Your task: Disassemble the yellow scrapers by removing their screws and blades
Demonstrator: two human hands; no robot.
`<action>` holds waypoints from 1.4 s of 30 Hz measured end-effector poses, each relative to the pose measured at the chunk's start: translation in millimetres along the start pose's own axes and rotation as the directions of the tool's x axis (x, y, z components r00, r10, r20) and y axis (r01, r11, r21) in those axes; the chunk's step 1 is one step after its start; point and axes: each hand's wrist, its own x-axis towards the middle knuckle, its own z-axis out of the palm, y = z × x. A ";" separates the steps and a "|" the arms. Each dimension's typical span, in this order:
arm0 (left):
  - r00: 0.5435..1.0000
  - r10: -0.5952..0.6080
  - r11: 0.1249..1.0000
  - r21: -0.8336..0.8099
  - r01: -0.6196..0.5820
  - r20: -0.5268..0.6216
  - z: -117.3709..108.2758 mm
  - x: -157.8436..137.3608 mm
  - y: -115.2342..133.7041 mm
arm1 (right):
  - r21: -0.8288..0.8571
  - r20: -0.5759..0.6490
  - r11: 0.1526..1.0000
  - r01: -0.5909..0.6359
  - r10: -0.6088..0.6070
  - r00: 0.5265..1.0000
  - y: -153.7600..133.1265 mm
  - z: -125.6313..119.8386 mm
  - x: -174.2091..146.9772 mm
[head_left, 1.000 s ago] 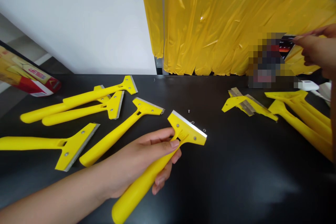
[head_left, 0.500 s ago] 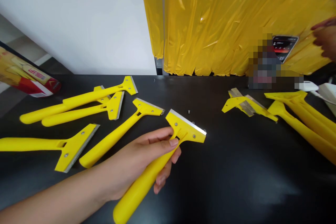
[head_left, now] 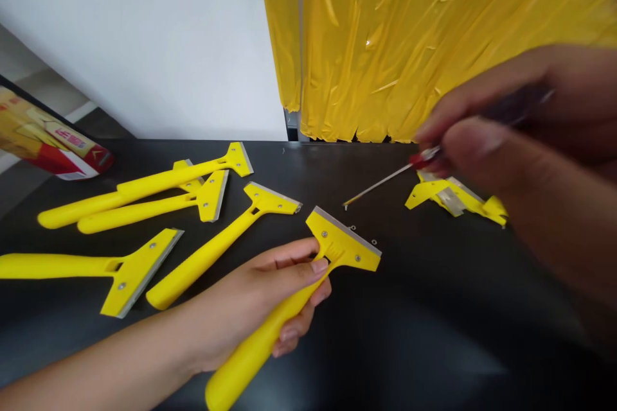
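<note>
My left hand (head_left: pixel 279 289) is closed round the neck of a yellow scraper (head_left: pixel 260 356), whose metal blade edge points up and to the right. Two screws show in the scraper's head. In the fingers of my right hand (head_left: pixel 525 160), large and blurred near the camera, is a screwdriver (head_left: pixel 383 185) with a thin shaft and a dark handle. Its tip meets, or nearly meets, a tiny screw (head_left: pixel 346 207) on the black table. Two small nuts (head_left: pixel 374 242) lie just beyond the blade of the held scraper.
Several yellow scrapers (head_left: pixel 222 250) lie to the left on the black table (head_left: pixel 385 347). Loose yellow head plates and metal blades (head_left: pixel 450 198) are at the right, partly behind my right hand. A printed can-like container (head_left: pixel 53 135) stands far left; yellow plastic sheeting (head_left: pixel 385 45) hangs behind.
My right hand has come in from the right edge, bringing the screwdriver down to the tiny screw. My left hand and the scraper have shifted only slightly.
</note>
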 end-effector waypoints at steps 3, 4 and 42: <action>1.000 -0.004 1.000 -0.021 0.004 -0.004 0.1 -0.2 -0.4 | -0.024 0.151 0.996 0.087 -0.082 0.985 -22.4 11.8 -7.8; 1.000 -0.004 1.000 -0.029 0.004 -0.001 0.2 -0.2 -0.4 | -0.012 0.192 0.993 0.121 -0.116 0.974 -24.3 14.6 -10.0; 1.000 -0.004 0.996 -0.091 0.004 -0.003 -0.8 0.6 -0.1 | 0.083 0.364 0.964 0.252 -0.264 0.893 -17.6 24.9 -16.7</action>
